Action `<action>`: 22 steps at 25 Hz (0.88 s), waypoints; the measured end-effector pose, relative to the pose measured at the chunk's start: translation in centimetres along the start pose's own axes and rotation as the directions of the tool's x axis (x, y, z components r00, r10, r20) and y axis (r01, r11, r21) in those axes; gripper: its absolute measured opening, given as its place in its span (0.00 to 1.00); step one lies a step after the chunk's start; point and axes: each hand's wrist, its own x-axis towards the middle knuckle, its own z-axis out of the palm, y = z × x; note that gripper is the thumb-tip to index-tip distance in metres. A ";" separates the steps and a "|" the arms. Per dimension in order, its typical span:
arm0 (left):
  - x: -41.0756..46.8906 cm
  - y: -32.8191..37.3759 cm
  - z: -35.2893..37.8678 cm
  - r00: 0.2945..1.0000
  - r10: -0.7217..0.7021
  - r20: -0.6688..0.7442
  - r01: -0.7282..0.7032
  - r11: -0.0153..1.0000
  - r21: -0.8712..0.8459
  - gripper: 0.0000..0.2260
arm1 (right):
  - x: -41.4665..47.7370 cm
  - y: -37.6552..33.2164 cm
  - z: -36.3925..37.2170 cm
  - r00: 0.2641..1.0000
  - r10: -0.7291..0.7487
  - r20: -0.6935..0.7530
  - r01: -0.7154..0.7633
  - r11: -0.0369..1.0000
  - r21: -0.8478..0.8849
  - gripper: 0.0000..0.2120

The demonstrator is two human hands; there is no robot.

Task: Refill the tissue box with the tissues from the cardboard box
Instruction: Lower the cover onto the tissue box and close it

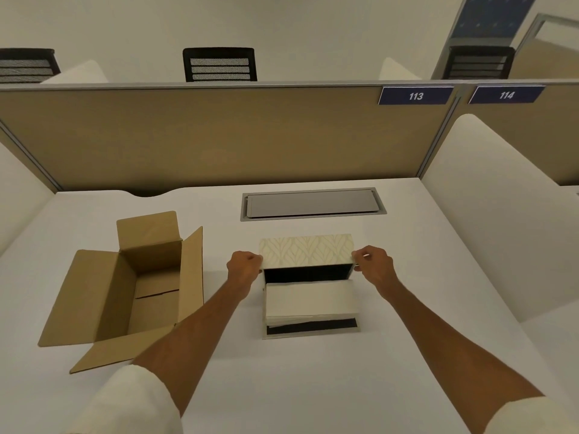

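We found the cardboard box (131,289) empty near the left edge of the desk (407,355), and the tissues (310,300) already lay in the open tissue box (310,332) near the middle. Our left hand (246,266) and right hand (374,261) each pinched an end of the patterned lid (307,252), so we judged that only the closing was left.

Tissue box lid (306,249) hides each hand's fingertips and the box's rear.
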 end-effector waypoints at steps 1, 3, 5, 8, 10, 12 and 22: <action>-0.3 0.0 -0.1 1.000 0.002 0.000 -0.002 1.000 0.014 0.05 | -0.2 0.0 0.0 1.000 0.020 0.000 -0.020 1.000 -0.005 0.11; -1.0 0.0 -0.2 1.000 0.000 0.001 0.000 0.999 0.040 0.04 | -0.4 0.3 -0.1 0.998 0.061 0.004 -0.061 0.998 0.011 0.07; -1.4 -0.4 -0.3 1.000 -0.002 0.006 0.002 0.999 0.038 0.08 | -0.7 0.5 -0.4 0.995 0.092 0.026 -0.093 0.994 0.050 0.06; -2.2 -1.0 -0.4 0.999 -0.038 0.025 0.038 0.999 0.012 0.06 | -1.3 0.7 -1.0 0.987 0.135 0.085 -0.142 0.985 0.095 0.08; -2.9 -1.5 -0.3 0.992 -0.109 0.070 0.113 0.993 -0.047 0.04 | -1.8 0.8 -1.3 0.974 0.183 0.135 -0.196 0.976 0.096 0.10; -3.7 -1.6 -0.4 0.960 -0.231 0.158 0.251 0.961 -0.120 0.12 | -2.3 1.1 -1.4 0.953 0.230 0.197 -0.249 0.966 0.074 0.10; -5.4 -1.8 -1.9 0.775 -0.494 0.394 0.596 0.779 -0.194 0.27 | -4.8 2.1 -1.7 0.859 0.351 0.372 -0.409 0.909 0.086 0.12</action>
